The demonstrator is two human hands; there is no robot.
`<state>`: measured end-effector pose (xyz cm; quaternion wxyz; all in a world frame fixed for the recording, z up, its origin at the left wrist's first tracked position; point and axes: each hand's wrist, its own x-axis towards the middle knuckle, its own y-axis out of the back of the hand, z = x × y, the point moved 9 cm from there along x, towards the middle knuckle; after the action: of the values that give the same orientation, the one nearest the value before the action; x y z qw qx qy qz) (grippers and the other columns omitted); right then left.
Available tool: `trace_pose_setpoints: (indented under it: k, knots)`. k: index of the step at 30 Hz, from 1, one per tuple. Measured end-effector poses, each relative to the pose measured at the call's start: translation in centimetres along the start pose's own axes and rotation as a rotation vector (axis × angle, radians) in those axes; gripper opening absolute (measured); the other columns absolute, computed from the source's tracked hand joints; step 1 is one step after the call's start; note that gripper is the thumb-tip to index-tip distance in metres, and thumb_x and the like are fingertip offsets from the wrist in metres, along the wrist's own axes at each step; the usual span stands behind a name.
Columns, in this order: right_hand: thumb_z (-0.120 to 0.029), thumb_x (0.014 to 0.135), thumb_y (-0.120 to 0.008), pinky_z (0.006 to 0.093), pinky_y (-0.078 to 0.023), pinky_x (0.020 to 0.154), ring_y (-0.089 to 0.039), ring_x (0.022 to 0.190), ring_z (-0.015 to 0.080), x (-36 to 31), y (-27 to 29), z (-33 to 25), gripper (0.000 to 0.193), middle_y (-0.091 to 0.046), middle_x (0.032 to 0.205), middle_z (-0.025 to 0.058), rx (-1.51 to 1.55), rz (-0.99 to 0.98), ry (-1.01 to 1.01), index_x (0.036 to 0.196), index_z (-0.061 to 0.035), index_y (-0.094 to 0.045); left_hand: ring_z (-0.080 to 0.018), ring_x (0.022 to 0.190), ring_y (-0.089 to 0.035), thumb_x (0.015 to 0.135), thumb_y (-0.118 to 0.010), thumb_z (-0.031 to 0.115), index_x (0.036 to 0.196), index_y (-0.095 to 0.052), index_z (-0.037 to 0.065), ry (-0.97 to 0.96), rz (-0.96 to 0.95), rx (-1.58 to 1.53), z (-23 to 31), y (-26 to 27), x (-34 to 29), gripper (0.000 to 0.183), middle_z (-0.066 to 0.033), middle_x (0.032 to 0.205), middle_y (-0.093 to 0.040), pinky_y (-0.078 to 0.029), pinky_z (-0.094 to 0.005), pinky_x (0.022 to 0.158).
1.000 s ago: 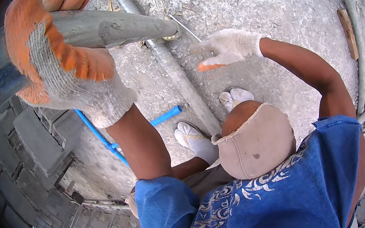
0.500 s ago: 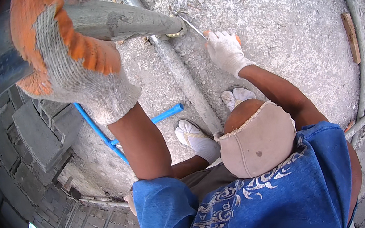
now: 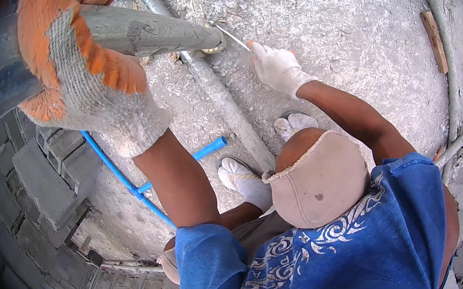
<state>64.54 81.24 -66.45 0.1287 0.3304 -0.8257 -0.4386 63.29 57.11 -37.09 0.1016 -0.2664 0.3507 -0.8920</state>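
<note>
My left hand (image 3: 89, 76), in a knitted glove with an orange coated palm, is closed around a thick grey pipe (image 3: 162, 33) smeared with what looks like cement. The pipe slants from the upper left toward the middle. Under its far end a yellowish fitting (image 3: 212, 50) shows in part. My right hand (image 3: 280, 69), gloved in white, is closed on a thin silver metal rod-like tool (image 3: 234, 36). The tool's narrow, slightly knobbed tip is beside the pipe's end; whether they touch, I cannot tell. The tool's grip is hidden by my fingers.
Beneath the held pipe, another grey pipe (image 3: 217, 83) runs along the rough concrete floor, between my slippered feet. Blue plastic piping (image 3: 107, 157) and concrete blocks (image 3: 42, 174) lie to the left. At the right are a wooden piece (image 3: 434, 43) and a long metal pipe (image 3: 449, 55).
The view has shifted slightly, so the floor and things appear a little farther left. Both hands keep their hold, and the metal tool is still by the pipe's end.
</note>
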Motion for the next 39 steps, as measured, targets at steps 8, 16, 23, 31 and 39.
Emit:
trace_pose_setpoints:
  k: [8, 16, 23, 31, 39]
  knots:
    - [-0.019, 0.099, -0.056, 0.0485, -0.056, 0.07, -0.071, 0.077, 0.0347, -0.6, 0.7, 0.3, 0.041, -0.07, 0.093, 0.0155, -0.005, 0.053, 0.01, 0.138, -0.0091, -0.05, -0.0359, 0.099, -0.072, 0.102, -0.056, 0.044, 0.131, -0.053, -0.004, -0.296, 0.288, 0.883, 1.8, 0.1, -1.3, 0.057, -0.0249, 0.118, -0.067, -0.058, -0.0456, 0.098]
    - [-0.022, 0.1, -0.056, 0.0502, -0.055, 0.068, -0.072, 0.077, 0.0343, -0.8, 1.3, -0.1, 0.044, -0.07, 0.09, 0.0154, 0.004, -0.007, 0.005, 0.141, -0.0094, -0.047, -0.0348, 0.096, -0.073, 0.101, -0.058, 0.043, 0.128, -0.056, -0.005, -0.371, 0.199, 0.91, 1.8, -1.0, -0.8, 0.055, -0.0246, 0.116, -0.068, -0.059, -0.0486, 0.097]
    - [-0.043, 0.094, -0.066, 0.0479, -0.05, 0.068, -0.067, 0.07, 0.0356, 0.6, -0.2, 2.8, 0.042, -0.069, 0.08, 0.0194, 0.593, -0.481, -0.391, 0.093, -0.0012, -0.064, -0.0367, 0.097, -0.073, 0.1, -0.061, 0.042, 0.13, -0.055, -0.004, -0.105, 0.056, 0.341, -0.1, -1.2, -0.3, 0.055, -0.0253, 0.117, -0.068, -0.058, -0.0497, 0.096]
    - [-0.025, 0.1, -0.054, 0.0522, -0.056, 0.066, -0.07, 0.071, 0.0405, 1.5, 0.3, -0.2, 0.024, -0.07, 0.073, 0.0189, -0.04, -0.029, 0.011, 0.108, -0.0026, -0.057, -0.0422, 0.099, -0.072, 0.102, -0.05, 0.049, 0.134, -0.053, -0.003, -0.234, 0.341, 0.745, 1.1, 0.1, -1.1, 0.061, -0.0262, 0.12, -0.068, -0.057, -0.0505, 0.098]
    - [-0.024, 0.1, -0.054, 0.0516, -0.056, 0.065, -0.071, 0.073, 0.0411, 0.8, -0.1, 0.0, 0.029, -0.071, 0.079, 0.0193, 0.029, -0.12, -0.082, 0.12, -0.0027, -0.057, -0.0422, 0.103, -0.071, 0.101, -0.046, 0.053, 0.135, -0.051, -0.005, -0.17, 0.205, 0.743, 1.0, 0.5, -0.5, 0.067, -0.0265, 0.123, -0.067, -0.056, -0.0494, 0.101]
